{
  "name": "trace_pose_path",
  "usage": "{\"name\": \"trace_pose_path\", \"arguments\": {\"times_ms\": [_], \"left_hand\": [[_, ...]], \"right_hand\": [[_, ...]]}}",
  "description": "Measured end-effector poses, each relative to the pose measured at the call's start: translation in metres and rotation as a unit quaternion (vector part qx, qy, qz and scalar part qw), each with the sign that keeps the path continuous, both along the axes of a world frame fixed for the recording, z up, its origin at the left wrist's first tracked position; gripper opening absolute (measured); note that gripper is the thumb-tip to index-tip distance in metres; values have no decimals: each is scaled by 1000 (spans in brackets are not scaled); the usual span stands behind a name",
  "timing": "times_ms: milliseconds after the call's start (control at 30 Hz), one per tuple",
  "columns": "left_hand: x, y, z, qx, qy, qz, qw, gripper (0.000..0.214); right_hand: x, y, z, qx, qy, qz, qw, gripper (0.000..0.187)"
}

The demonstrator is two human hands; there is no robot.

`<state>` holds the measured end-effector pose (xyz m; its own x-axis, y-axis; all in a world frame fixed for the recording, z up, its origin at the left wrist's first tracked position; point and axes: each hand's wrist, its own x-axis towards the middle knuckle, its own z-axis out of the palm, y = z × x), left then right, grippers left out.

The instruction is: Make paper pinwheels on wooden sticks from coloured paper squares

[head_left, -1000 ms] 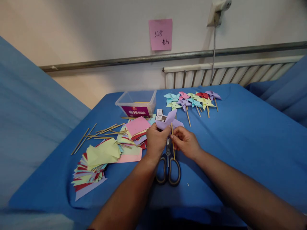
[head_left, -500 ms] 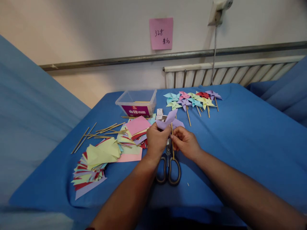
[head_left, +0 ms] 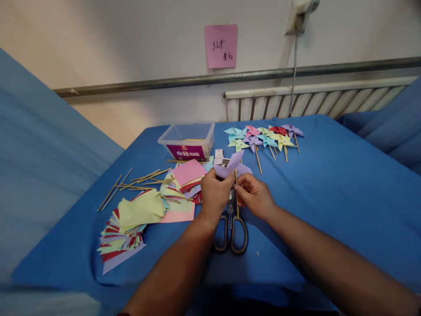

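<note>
We see the left hand (head_left: 215,193) pinching the folded purple paper (head_left: 234,161), which sits above the middle of the desk (head_left: 335,188), and the right hand (head_left: 257,195) holding the thin stick (head_left: 237,206) between thumb and fingers, its upper end against the paper. Exactly how paper and stick meet is hidden from us by the fingers. Our main worry is the pinch: if the left fingers squeeze too hard, we would expect the blades to crease or flatten, and if they slacken, the folds could spring open. The stick is slim, so a sideways push from the right hand might twist it out of line, or force it through the paper and tear it. Just below, the scissors (head_left: 231,215) lie beneath the stick's lower end, and a dropped hand could knock them. To the left, a careless forearm might sweep the loose paper stack (head_left: 141,213) out of order.
</note>
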<state>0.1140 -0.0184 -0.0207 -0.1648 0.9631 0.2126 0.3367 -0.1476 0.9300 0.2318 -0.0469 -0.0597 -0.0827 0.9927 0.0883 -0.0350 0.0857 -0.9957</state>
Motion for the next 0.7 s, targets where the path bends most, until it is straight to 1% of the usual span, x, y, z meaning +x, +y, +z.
{"name": "trace_pose_path", "arguments": {"times_ms": [167, 333, 700], "left_hand": [[1, -1, 1, 4, 5, 13, 1000, 14], [0, -1, 1, -3, 4, 13, 1000, 15], [0, -1, 3, -3, 19, 16, 1000, 16]], "right_hand": [[1, 1, -2, 6, -3, -8, 1000, 23], [0, -1, 0, 11, -14, -2, 1000, 23], [-2, -2, 1, 20, -20, -14, 1000, 21]]}}
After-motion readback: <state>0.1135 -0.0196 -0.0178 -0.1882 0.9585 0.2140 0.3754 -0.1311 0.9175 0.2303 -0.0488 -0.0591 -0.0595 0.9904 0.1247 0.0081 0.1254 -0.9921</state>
